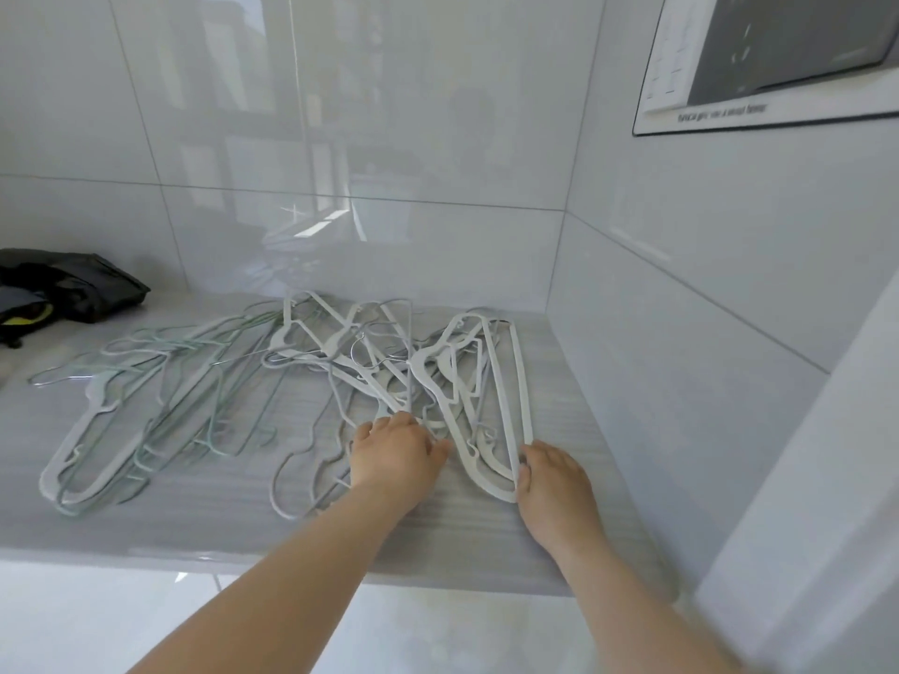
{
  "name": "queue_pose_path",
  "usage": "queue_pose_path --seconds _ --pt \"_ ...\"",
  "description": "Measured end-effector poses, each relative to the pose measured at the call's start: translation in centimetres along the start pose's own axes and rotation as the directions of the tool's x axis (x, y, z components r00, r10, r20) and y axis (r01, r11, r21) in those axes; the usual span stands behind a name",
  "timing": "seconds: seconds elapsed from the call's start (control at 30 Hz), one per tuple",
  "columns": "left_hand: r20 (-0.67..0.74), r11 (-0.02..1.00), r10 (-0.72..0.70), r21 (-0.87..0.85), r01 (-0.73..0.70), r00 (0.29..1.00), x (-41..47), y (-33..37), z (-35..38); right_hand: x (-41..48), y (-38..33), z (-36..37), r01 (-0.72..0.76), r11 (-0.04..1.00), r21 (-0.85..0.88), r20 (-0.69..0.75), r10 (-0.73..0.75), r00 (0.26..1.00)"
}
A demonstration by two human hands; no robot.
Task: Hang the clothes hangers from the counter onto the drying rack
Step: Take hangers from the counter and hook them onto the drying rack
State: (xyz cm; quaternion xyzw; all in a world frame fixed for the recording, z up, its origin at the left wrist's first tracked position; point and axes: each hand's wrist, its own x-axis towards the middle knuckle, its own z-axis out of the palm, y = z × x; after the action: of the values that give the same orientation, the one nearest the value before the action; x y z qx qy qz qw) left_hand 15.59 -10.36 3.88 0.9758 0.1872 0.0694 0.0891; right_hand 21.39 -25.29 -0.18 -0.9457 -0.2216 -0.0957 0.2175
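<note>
- A dark bag point(63, 289) lies at the counter's point(194, 527) back left edge, against the tiled wall point(389, 114).
- A left bundle of hangers point(146, 406), pale green and white, fans across the left half of the counter from back to front, its hooks pointing left and to the back.
- A middle tangle of hangers point(340, 347), thin grey-white ones crossing each other, spreads over the counter's middle.
- The left hand point(396, 454) sits on the near part of that tangle, fingers curled down over its strands in a grasp and the fingertips hidden among them.
- The white hangers point(486, 381), a broad stacked set, run from the back right corner toward the front edge.
- The right hand point(552, 484) holds their near end, fingers wrapped on the rim.
- A dark framed panel point(778, 55) hangs high on the right wall.
</note>
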Motion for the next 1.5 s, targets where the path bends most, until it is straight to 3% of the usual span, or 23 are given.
queue_pose_path --seconds 0.13,0.3,0.4,0.53,0.8,1.0,1.23,1.37,1.5 --pt "-0.047 0.995 -0.091 0.023 0.093 0.995 1.9 1.5 0.3 0.2 0.1 0.5 -0.017 1.000 0.022 0.011 0.016 1.000" --pt "0.018 0.993 -0.115 0.037 0.115 0.993 3.1 2.4 1.0 0.3 0.3 0.7 -0.058 0.998 0.017 -0.006 0.058 0.998" --pt "0.048 0.988 -0.133 -0.076 0.136 0.990 3.6 2.2 0.9 0.3 0.2 0.1 0.035 0.999 -0.025 0.021 -0.035 0.999" --pt "0.039 0.943 -0.166 -0.287 0.170 0.985 3.8 1.7 0.9 0.3 0.4 -0.4 -0.006 0.997 -0.081 0.141 0.017 0.990" --pt "0.035 0.632 -0.170 -0.763 0.136 0.985 3.8 0.7 0.0 0.2 0.1 -0.5 -0.025 0.994 -0.111 0.183 0.045 0.982" --pt "0.030 0.442 -0.050 -0.896 0.049 0.998 3.1 1.0 -1.8 0.2 0.0 -0.6 -0.037 0.993 -0.115 0.172 0.057 0.984" --pt "-0.061 0.558 0.027 -0.827 -0.065 0.998 0.8 -1.0 -5.0 0.1 0.3 -0.8 -0.050 0.997 -0.067 0.090 0.056 0.994" --pt "-0.134 0.656 -0.022 -0.750 -0.087 0.991 -2.3 -2.4 -7.8 -0.3 0.0 -0.9 -0.041 0.999 -0.036 0.068 0.044 0.997" --pt "-0.205 0.724 -0.135 -0.688 -0.045 0.969 -6.2 -3.8 -9.9 -1.6 -1.2 -1.6 -0.010 0.977 0.214 -0.058 0.022 0.998"
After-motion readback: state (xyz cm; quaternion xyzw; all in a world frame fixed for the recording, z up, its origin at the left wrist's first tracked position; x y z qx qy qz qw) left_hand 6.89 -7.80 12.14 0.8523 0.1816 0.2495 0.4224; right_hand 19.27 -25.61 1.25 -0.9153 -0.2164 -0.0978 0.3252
